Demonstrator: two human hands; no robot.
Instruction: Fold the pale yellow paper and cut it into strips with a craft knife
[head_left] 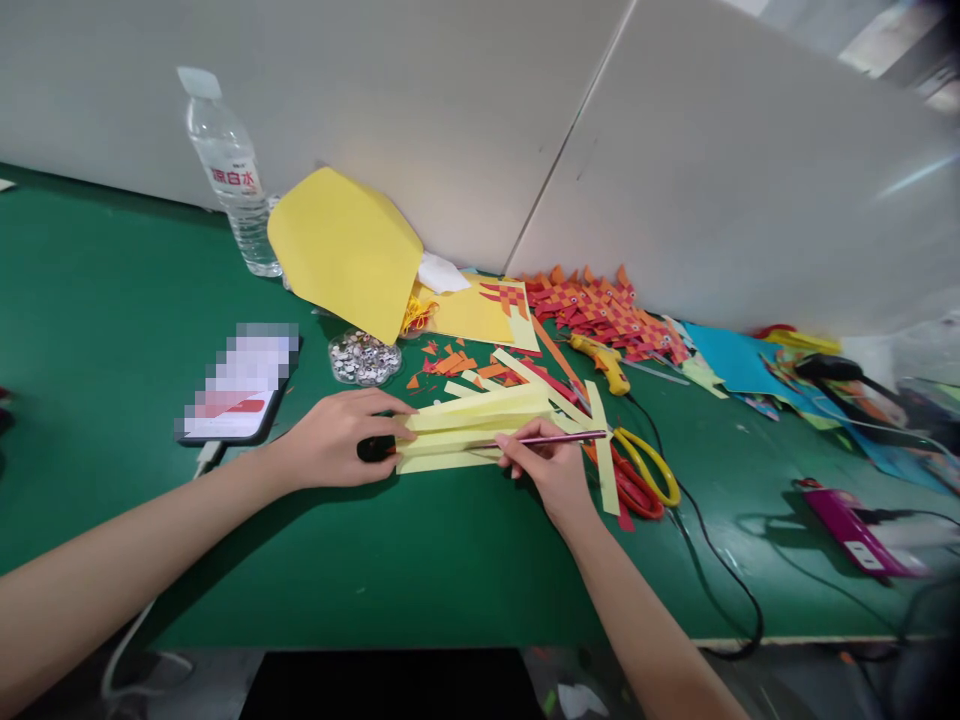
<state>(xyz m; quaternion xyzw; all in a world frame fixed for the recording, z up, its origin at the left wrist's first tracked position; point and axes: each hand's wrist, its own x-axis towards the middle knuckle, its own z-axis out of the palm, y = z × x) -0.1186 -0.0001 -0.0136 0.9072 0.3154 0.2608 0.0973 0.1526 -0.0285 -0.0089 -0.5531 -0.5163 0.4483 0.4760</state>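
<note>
Pale yellow paper (450,462) lies on the green table in front of me, with lengthwise strips or folds on it. My left hand (345,435) rests at its left end, fingers curved round a dark tool (373,448) with a rounded black end; its kind is unclear. A thin straight edge runs from there across the paper. My right hand (551,460) pinches a slim maroon pen or pencil (566,438) near the paper's right end. Its tip is at the paper, close to that edge. Beside my right hand lie yellow-handled scissors (649,465) and red-handled scissors (637,490).
Around the paper are cut strips (604,455), orange scraps (454,362), a tub of googly eyes (365,358), a yellow glue gun (602,362) and woven paper fish (600,310). A phone (244,385), water bottle (232,180), yellow sheet (345,250) and purple power strip (855,530) stand farther out.
</note>
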